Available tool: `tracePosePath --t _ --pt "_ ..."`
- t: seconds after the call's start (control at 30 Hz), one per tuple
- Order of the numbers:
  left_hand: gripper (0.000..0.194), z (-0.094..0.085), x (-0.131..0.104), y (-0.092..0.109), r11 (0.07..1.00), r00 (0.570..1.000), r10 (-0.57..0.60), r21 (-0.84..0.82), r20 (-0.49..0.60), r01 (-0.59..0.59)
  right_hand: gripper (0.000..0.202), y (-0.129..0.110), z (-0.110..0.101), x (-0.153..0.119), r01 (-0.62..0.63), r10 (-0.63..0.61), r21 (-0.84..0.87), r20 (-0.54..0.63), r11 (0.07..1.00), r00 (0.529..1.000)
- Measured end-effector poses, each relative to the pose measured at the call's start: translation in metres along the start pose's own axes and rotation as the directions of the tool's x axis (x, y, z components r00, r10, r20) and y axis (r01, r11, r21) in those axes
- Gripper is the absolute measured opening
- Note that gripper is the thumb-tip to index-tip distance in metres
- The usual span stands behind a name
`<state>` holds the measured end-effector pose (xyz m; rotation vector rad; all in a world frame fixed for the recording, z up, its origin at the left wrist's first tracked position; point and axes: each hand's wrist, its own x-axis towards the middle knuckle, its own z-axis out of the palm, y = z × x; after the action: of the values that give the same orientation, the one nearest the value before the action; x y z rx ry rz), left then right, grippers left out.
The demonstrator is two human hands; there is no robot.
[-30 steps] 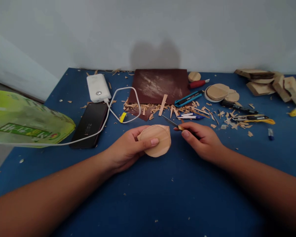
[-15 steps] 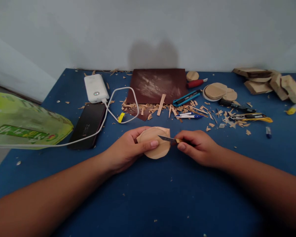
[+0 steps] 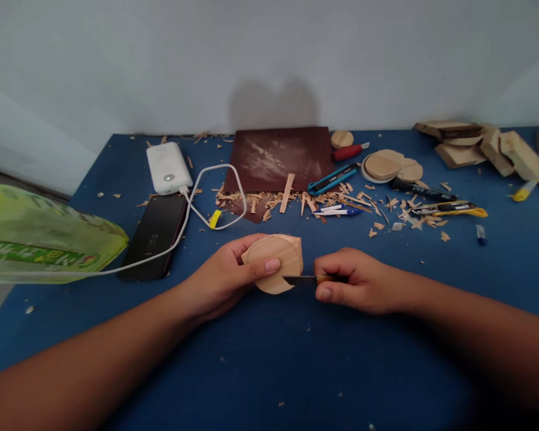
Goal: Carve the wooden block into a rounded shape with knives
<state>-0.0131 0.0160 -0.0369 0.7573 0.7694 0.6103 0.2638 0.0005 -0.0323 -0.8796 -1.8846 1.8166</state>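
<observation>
Pale roundish wooden slab (image 3: 281,248) over the blue worktop (image 3: 269,365) is clamped in the left hand (image 3: 233,263), seemingly for steadiness, the right hand (image 3: 359,278) wrapped around a dark-bladed knife (image 3: 309,279) at its four-o'clock edge.

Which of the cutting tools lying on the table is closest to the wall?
The red-handled knife beside the brown sheet; the blue cutter and yellow cutter lie farther from the wall.

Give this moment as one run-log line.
left grip: wooden piece | right grip: knife, blade overlapping piece's lower-right edge in view, contact unclear | beyond: brown sheet, wood shavings, blue cutter
</observation>
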Motion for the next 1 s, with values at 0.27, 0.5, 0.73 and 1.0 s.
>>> tracePosePath --t 0.27,0.5,0.73,1.0 --pt "0.052 0.0023 -0.0001 0.0019 1.0 1.0 -0.014 -0.001 -0.023 0.013 0.041 -0.0004 0.0039 0.0017 -0.076 0.078 0.022 -0.115 0.997 0.99" --pt "0.052 0.0006 0.0003 0.0003 1.0 1.0 -0.008 0.006 -0.012 0.008 0.035 0.0021 0.0018 0.0043 -0.098 0.102 0.044 -0.108 0.994 0.989" --pt "0.051 0.0015 -0.0002 0.0014 1.0 1.0 -0.016 0.001 -0.017 0.016 0.038 0.0029 0.0019 0.0024 -0.093 0.096 0.034 -0.099 0.995 0.99" --pt "0.047 -0.0002 -0.0014 0.0027 0.999 1.0 -0.026 0.045 0.016 0.025 0.041 -0.0006 0.0003 -0.0013 0.021 -0.021 -0.037 0.003 0.999 1.0"
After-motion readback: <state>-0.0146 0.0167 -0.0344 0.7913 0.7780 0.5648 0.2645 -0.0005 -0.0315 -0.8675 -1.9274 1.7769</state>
